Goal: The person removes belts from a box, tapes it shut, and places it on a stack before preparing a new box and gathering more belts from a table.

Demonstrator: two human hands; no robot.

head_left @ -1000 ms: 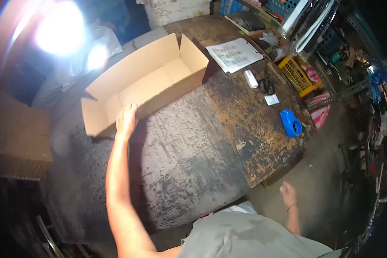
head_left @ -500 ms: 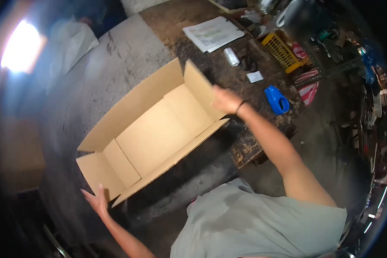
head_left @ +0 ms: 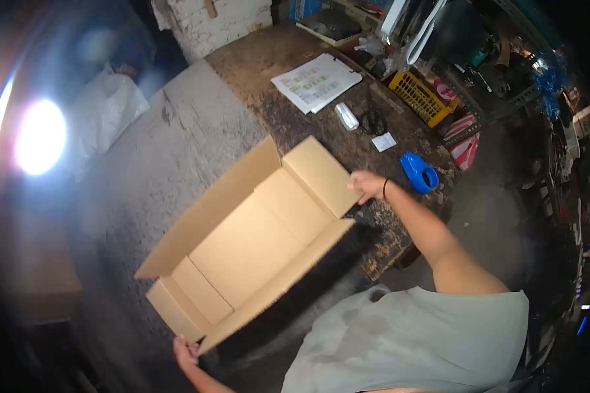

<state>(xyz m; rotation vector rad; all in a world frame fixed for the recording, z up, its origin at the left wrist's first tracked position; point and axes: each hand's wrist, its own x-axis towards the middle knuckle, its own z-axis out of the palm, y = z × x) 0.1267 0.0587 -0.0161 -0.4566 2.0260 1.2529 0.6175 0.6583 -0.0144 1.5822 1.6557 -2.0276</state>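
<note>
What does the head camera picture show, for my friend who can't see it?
A person's right hand and left hand grip opposite ends of a long, open brown cardboard box on a worn, dark worktable. Beyond the right hand lie a blue plastic tape dispenser, printed white paper sheets and a yellow plastic basket.

Open cardboard box (head_left: 255, 242) on the table (head_left: 177, 157), between the left hand (head_left: 187, 352) at its near corner and the right hand (head_left: 368, 185) at its far flap. Right of the box: tape dispenser (head_left: 418, 173). Behind: papers (head_left: 316, 82), basket (head_left: 421, 97).
</note>
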